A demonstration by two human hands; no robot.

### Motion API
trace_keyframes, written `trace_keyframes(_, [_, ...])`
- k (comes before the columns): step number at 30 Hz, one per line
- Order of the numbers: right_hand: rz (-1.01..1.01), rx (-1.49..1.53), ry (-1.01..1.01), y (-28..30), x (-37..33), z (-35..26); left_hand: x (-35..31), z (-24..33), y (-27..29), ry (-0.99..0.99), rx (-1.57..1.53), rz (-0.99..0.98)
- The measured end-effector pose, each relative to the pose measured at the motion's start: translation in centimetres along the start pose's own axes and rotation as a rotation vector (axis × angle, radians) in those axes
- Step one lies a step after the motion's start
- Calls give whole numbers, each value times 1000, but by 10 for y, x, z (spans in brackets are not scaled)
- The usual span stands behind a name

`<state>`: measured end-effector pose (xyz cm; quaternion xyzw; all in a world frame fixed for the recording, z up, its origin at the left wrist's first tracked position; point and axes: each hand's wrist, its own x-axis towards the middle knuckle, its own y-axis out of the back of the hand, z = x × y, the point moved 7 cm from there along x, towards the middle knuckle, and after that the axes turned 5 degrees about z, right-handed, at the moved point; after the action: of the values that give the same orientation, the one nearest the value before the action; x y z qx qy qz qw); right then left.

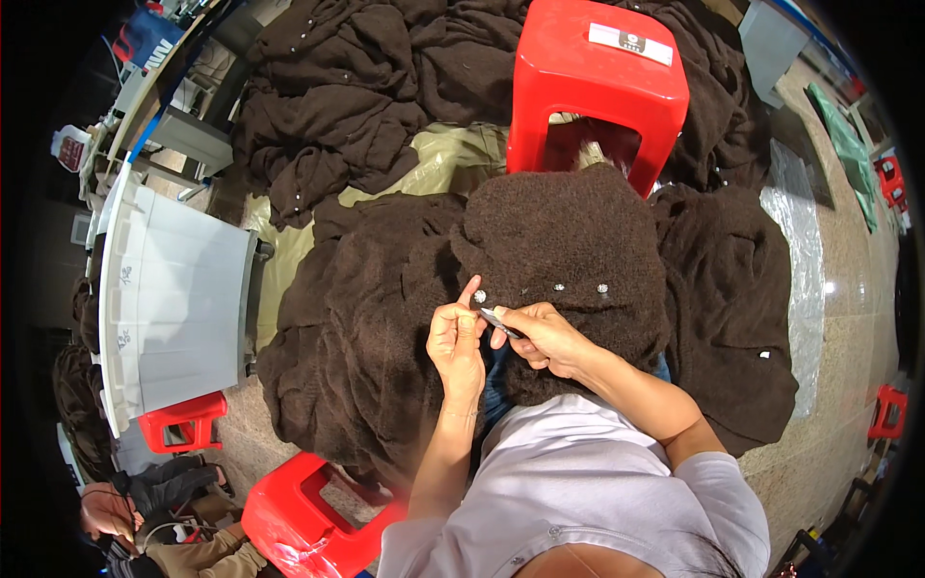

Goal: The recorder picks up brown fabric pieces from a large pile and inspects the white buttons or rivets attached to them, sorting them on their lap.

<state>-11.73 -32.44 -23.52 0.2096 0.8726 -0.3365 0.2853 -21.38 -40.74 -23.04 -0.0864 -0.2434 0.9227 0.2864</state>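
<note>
A dark brown knitted garment lies across my lap, with shiny round buttons in a row near its lower edge. My left hand pinches the garment's edge beside the leftmost button, its index finger stretched up along it. What lies between its thumb and other fingers is too small to make out. In my right hand is a small pair of dark metal thread snips. Their tip points left, close to my left fingertips and just under that button. The snips' handles are partly hidden by my fingers.
Brown knitwear heaps spread ahead and on both sides, partly over yellowish plastic sheeting. A red stool stands just ahead; another red stool is at lower left. A white bin stands left. A person sits behind it.
</note>
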Motion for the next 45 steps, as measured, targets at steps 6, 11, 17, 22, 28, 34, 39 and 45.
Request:
trace_keyframes(6, [-30,-13,22,-3,-3,-4,1,-1,2,-24,28,-38])
trace_keyframes(11, [0,19,33,-1,-4,-6,-1,1,-1,3,3,-4])
trace_keyframes(17, [4,8,53,0,0,-4,-1,-1,2,66,-95,-3])
trace_keyframes(22, [4,4,59,0,0,-4,-1,-3,3,95,-123,-14])
trace_keyframes(28, [18,20,58,-3,0,-6,-2,-3,1,91,-104,-20])
trace_keyframes(34, [16,36,87,-1,2,-4,-4,-3,1,65,-51,-27])
trace_keyframes(39, [67,-12,108,-1,-1,-7,-5,-3,2,66,-65,-11])
trace_keyframes(45, [-89,-432,307,0,-34,-1,31,-1,44,107,54,190])
